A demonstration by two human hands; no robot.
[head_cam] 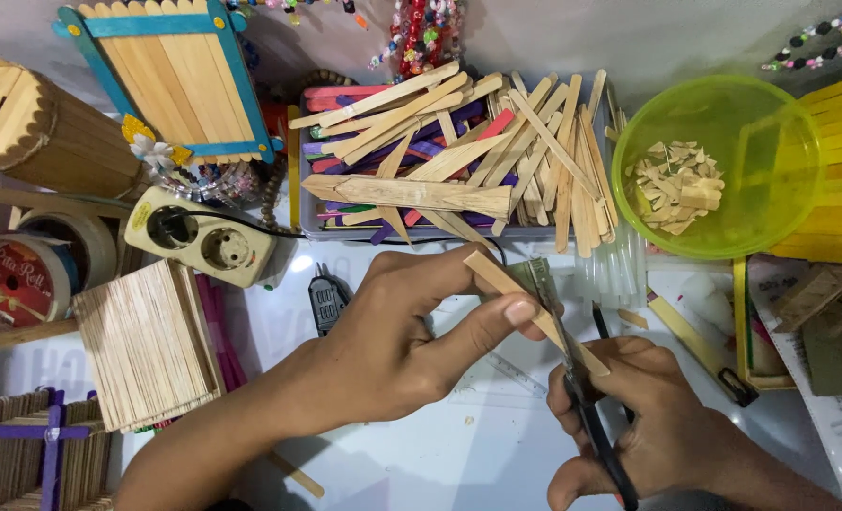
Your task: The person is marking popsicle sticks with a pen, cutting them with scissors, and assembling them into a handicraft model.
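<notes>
2 bare hands, forearms uncovered, no sleeves, short trimmed nails

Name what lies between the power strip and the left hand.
In the head view, a black plug lies on the table between the power strip and the left hand.

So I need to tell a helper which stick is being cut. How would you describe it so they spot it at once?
Start at the grey tray of craft sticks at top centre and drop straight below it. There the left hand pinches one plain wooden stick slanting through the scissors in the right hand. It alone is held off the table.
</notes>
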